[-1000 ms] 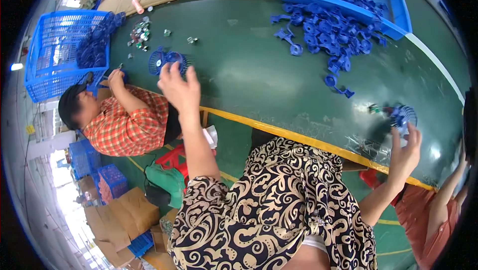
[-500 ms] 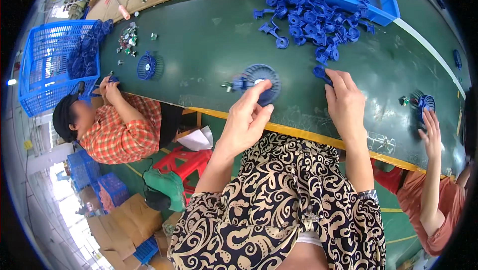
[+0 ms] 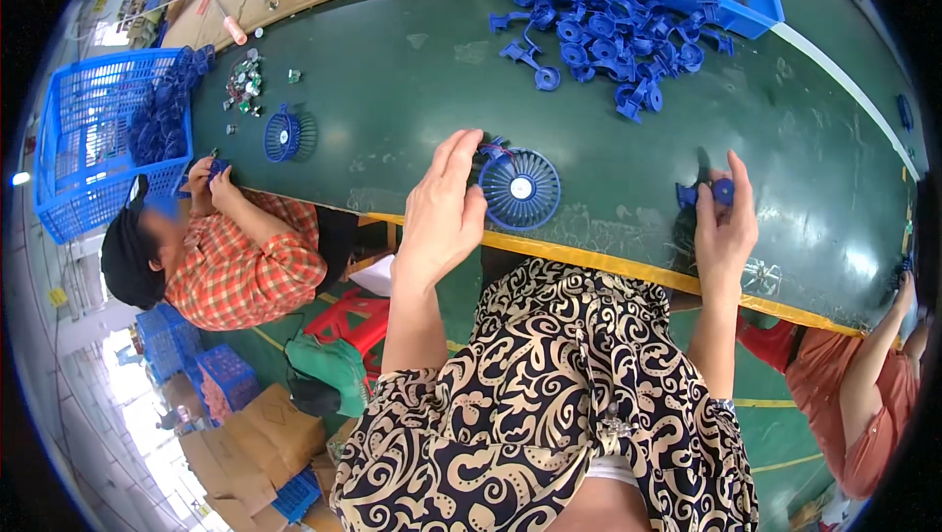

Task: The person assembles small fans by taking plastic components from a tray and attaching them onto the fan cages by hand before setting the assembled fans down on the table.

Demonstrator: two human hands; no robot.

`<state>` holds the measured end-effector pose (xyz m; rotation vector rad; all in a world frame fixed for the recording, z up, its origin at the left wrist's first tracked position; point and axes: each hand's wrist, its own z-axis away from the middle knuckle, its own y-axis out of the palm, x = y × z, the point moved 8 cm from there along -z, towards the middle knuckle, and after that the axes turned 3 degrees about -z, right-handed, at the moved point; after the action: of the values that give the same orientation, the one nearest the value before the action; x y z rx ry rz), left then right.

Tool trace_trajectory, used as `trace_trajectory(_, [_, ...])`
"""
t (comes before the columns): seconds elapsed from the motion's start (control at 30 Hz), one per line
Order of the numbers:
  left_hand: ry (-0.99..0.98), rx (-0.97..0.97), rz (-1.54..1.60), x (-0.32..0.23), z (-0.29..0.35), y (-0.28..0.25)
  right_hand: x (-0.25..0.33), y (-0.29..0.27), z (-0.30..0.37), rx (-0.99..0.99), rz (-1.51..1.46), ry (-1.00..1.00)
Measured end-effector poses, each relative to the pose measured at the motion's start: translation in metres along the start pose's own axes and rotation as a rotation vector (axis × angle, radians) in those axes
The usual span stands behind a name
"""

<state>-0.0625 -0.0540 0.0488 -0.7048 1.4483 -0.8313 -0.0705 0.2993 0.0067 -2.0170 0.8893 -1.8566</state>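
From where I'm standing: far left of the cage point(image 3: 522, 188), a co-worker point(image 3: 245, 262) is handling a blue part point(image 3: 218, 169). Nearer, loose bits point(image 3: 245, 80) and another cage point(image 3: 283, 134) are sitting left of the cage. Left hand point(image 3: 439, 203) is hovering just left of the cage, thumb and fingers standing wide; touching or not, can't tell. The cage is lying white hub up, close to the yellow edge point(image 3: 549, 252): a clumsy nudge could be pushing it off there, a hard squeeze could be bending its thin ribs. Up right of the cage, the pile point(image 3: 603, 36) is tangling below the tray point(image 3: 751, 14); pulling one piece could be dragging others. Right of the cage, right hand point(image 3: 728, 238) is pinching a bracket point(image 3: 723, 191) between thumb and fingers; a lopsided pinch could be letting it twist out.
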Motion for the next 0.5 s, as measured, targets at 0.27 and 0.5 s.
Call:
trace_trajectory(0.27, [0.037,0.021,-0.047,0.000,-0.007,-0.001,-0.011,-0.035,-0.003,-0.144,0.380,-0.137])
trace_trajectory(0.5, [-0.105,-0.061,-0.159,0.007,0.005,0.005,-0.003,-0.035,-0.007,0.047,0.276,-0.017])
